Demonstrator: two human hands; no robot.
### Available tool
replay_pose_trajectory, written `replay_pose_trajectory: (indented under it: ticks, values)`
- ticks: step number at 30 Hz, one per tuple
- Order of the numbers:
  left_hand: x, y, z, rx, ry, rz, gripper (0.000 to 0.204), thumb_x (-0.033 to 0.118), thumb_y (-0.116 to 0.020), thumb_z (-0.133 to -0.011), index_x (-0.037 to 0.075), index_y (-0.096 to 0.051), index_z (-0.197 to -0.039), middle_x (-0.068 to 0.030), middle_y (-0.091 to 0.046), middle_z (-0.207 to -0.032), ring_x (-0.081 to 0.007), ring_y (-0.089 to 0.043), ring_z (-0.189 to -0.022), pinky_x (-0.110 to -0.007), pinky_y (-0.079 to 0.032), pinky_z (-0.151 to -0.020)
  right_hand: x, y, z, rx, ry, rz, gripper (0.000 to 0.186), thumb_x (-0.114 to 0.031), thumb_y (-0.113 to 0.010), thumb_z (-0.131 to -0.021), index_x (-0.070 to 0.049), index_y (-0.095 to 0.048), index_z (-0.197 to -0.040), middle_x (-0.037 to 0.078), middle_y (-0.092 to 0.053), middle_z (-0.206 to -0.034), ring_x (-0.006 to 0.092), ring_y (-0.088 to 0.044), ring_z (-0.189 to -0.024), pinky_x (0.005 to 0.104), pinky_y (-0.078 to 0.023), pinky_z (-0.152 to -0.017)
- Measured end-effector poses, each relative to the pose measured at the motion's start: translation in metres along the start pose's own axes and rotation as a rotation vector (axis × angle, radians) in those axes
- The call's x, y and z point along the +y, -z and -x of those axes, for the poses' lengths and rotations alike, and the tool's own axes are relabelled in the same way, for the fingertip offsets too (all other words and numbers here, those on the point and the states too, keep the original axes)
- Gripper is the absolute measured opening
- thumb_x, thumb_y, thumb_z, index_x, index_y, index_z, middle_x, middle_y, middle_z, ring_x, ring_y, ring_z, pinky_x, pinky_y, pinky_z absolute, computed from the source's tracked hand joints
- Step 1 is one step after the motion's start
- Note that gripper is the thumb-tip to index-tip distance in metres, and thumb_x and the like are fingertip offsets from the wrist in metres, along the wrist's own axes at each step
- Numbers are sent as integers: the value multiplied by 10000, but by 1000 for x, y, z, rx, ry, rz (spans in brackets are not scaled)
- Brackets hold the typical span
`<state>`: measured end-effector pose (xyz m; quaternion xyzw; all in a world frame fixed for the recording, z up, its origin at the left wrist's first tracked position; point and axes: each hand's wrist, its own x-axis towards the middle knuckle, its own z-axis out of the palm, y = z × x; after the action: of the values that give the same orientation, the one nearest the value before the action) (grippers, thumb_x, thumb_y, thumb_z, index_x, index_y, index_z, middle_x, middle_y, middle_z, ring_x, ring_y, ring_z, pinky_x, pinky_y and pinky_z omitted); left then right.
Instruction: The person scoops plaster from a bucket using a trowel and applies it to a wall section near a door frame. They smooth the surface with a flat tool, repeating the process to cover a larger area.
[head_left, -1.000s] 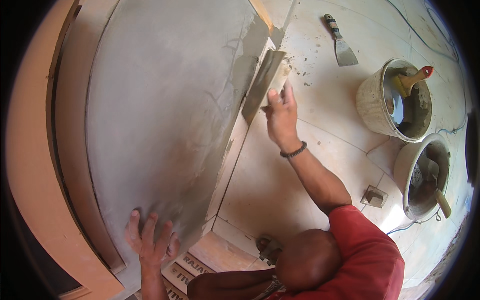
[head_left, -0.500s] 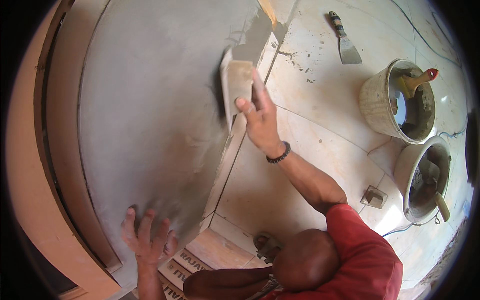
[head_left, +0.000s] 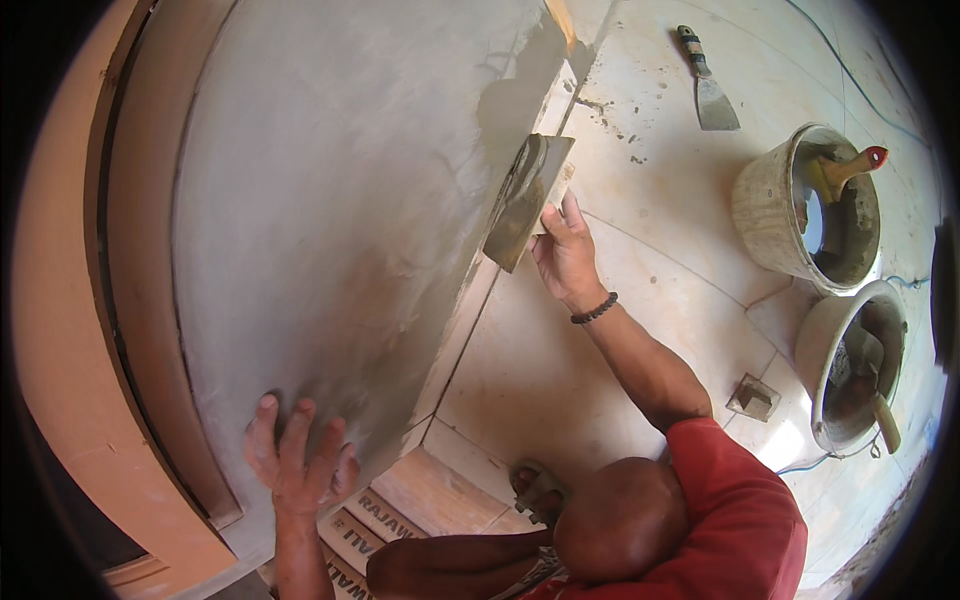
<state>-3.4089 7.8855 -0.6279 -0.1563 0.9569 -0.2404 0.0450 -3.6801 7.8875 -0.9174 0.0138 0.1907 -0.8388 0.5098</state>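
My right hand (head_left: 568, 255) is closed round the pale grip of a plastering trowel (head_left: 528, 205). The trowel is tilted, so its flat face shows, smeared with wet grey mortar. It is over the right edge of a broad grey plastered surface (head_left: 310, 220); whether it touches there I cannot tell. A darker wet patch (head_left: 520, 95) lies along that edge, just beyond the trowel. My left hand (head_left: 300, 455) holds nothing, fingers spread, at the lower left of the plaster; contact is not clear.
Right, on pale tiles (head_left: 640, 300), lie a scraper (head_left: 712, 95) and a small square block (head_left: 753, 397). One bucket (head_left: 760, 205) holds water and a brush (head_left: 850, 172); another (head_left: 815, 365) holds a trowel (head_left: 878, 400). Printed cartons (head_left: 375, 525) are near my bent legs. A wooden frame (head_left: 130, 330) stands left.
The trowel has come away from the plaster's face toward its right edge and turned, so its mortar-smeared side now shows. My left hand stays spread in nearly the same place. The view has shifted slightly.
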Motion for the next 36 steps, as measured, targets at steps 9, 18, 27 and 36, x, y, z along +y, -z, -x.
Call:
replay_pose_trajectory:
  ticks: [9,18,27,36]
  values:
    - [3,0,-2,5,2,3,269,320,-562,-814,72,-666,-817,-155,-595,-1090,-430,-425,-1199,-509,-372,-892,23,-24,-3,238,115,448,730,-238,-608,-909,-61,-172,-1467,61,-571,-1111,126,-574,-951,284,-539,-679]
    - [1,5,-3,-8,-10,-25,309,350,-538,-840,67,-663,-822,-156,-582,-1124,-432,-430,-1198,-507,-374,-888,18,-82,46,-97,358,640,676,-216,-559,-925,62,-211,-1433,231,-362,-1412,276,-398,-1280,344,-313,-1056]
    - [2,0,-2,10,17,-3,216,314,-564,-820,126,-668,-851,-135,-602,-1109,-412,-447,-1204,-497,-376,-864,-13,11,-27,230,71,242,689,-223,-580,-925,-53,-190,-1466,28,-550,-1038,89,-546,-875,232,-500,-684]
    - [3,0,1,0,-6,-15,288,323,-555,-818,58,-668,-826,-164,-590,-1111,-436,-426,-1199,-506,-361,-897,15,-55,8,-19,371,605,664,-161,-574,-909,46,-233,-1439,167,-466,-1317,189,-480,-1154,308,-370,-998]
